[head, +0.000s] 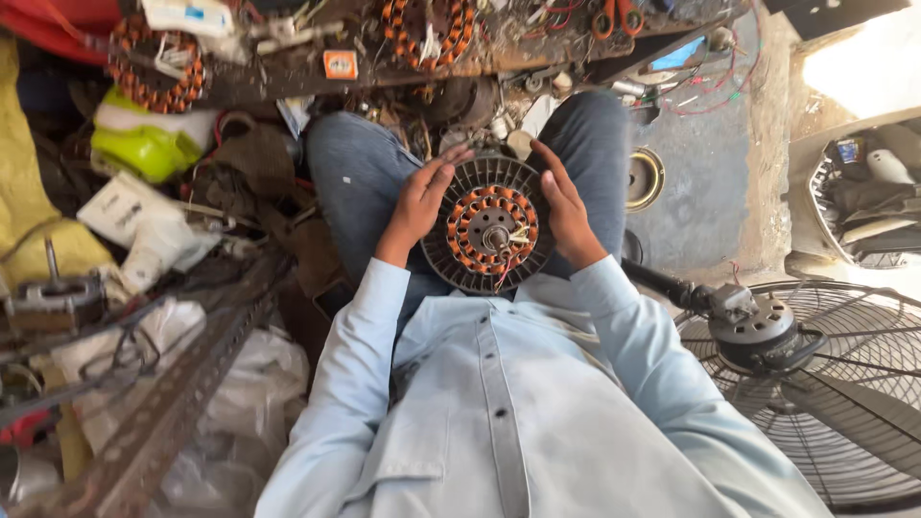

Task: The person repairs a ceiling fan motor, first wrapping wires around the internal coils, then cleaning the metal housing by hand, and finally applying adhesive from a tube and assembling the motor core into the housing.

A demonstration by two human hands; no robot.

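Note:
A round black fan motor housing [460, 259] rests on my lap between my knees, with a ring of orange copper windings [492, 227] and a metal shaft at its centre. My left hand [420, 201] grips its left rim, fingers spread along the edge. On the opposite rim my right hand [563, 206] does the same. Thin wires hang from the windings toward my shirt.
Two more copper-wound stators [153, 62] [429, 29] lie on the cluttered ledge ahead, near orange-handled scissors [614, 17]. A big pedestal fan with wire guard [825, 384] stands at right. A perforated metal angle bar [182, 393], plastic bags and a small motor [53, 293] crowd the left.

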